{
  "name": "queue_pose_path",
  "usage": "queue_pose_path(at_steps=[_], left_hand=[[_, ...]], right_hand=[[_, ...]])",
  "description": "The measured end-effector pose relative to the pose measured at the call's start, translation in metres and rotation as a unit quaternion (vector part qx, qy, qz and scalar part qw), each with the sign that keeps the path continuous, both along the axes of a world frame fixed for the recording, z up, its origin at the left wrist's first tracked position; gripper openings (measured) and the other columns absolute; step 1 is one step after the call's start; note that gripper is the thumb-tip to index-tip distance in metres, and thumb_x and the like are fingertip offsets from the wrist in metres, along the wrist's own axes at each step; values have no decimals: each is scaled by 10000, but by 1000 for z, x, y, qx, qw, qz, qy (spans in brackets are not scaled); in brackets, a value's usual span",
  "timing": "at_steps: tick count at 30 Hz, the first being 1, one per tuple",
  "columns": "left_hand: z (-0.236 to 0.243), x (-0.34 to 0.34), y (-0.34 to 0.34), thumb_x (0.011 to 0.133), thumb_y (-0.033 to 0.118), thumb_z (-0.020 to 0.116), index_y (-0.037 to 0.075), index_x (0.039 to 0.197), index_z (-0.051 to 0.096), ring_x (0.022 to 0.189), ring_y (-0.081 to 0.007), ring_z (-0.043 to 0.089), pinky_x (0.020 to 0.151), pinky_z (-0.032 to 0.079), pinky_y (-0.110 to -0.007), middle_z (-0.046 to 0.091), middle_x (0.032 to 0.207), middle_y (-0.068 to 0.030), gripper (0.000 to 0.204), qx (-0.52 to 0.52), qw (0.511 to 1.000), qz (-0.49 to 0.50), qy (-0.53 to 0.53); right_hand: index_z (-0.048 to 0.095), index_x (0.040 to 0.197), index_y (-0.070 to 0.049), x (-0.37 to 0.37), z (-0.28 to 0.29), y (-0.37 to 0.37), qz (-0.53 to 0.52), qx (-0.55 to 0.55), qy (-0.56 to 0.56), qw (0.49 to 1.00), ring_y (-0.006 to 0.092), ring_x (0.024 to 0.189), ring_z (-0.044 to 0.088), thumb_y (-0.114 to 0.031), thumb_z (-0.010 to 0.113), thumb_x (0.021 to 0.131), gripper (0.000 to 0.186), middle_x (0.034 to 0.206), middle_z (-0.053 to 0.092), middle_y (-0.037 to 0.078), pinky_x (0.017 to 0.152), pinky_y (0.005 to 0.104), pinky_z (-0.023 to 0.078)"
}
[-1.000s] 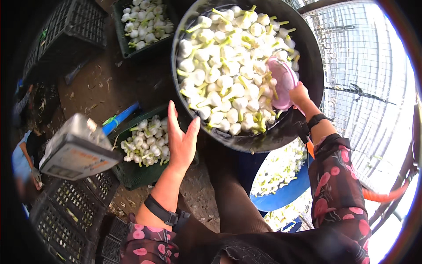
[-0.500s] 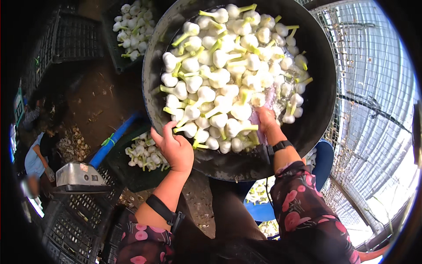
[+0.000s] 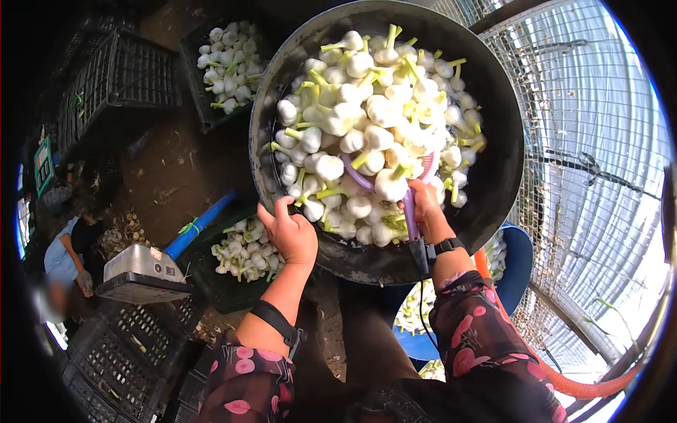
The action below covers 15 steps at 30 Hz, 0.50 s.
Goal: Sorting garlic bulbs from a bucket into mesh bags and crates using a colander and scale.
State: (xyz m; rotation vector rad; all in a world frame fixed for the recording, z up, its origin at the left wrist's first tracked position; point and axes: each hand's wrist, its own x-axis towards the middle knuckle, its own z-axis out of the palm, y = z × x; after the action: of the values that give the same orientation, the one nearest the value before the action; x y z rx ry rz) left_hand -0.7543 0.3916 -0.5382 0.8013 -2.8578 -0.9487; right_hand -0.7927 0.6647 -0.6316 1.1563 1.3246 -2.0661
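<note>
A large dark round basin (image 3: pixel 493 211) holds water and a heap of white garlic bulbs (image 3: pixel 377 109) with trimmed green stalks. My right hand (image 3: pixel 424 210) is closed around the handle of a purple plastic strainer (image 3: pixel 356 174), whose rim shows among the bulbs. Garlic rests in and over the strainer, hiding most of its bowl. At the basin's near left rim is my left hand (image 3: pixel 290 236), its visible fingers apart and no garlic in it. Some of its fingers are hidden, and I cannot tell how firmly it touches the rim.
Dark crates of garlic (image 3: pixel 243 257) stand left of the basin, near a metal box (image 3: pixel 144 268) on a blue pole. Beneath the basin's near right side is a blue tub (image 3: pixel 520 261), with an orange hose (image 3: pixel 585 386) beside it. Wire mesh (image 3: pixel 599 141) lines the right. Another person (image 3: pixel 63 254) sits far left.
The purple strainer has risen among the bulbs, and its handle and rim now show more. My right hand has moved slightly toward me. An orange hose has come into view beside the blue tub.
</note>
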Motion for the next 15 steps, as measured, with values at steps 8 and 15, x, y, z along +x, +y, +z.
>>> queue_pose_path(at_steps=[8,15], left_hand=[[-3,31,-35,808,113,626,122,1355,398,1292,-403,361,1059,315,-448,249,1452,-242,593,196,974,-98,57],[18,221,-118,814,136,684,71,1434,328,1195,-302,503,1002,398,-410,435,1364,-202,718,458,876,-105,-111]], right_hand=[[603,998,21,0,37,-12,-11,10,81,997,222,566,596,-123,561,814,238,789,645,115,408,334,451],[590,1044,-26,32,104,-21,26,46,131,990,189,555,601,-164,557,852,239,782,648,81,402,298,449]])
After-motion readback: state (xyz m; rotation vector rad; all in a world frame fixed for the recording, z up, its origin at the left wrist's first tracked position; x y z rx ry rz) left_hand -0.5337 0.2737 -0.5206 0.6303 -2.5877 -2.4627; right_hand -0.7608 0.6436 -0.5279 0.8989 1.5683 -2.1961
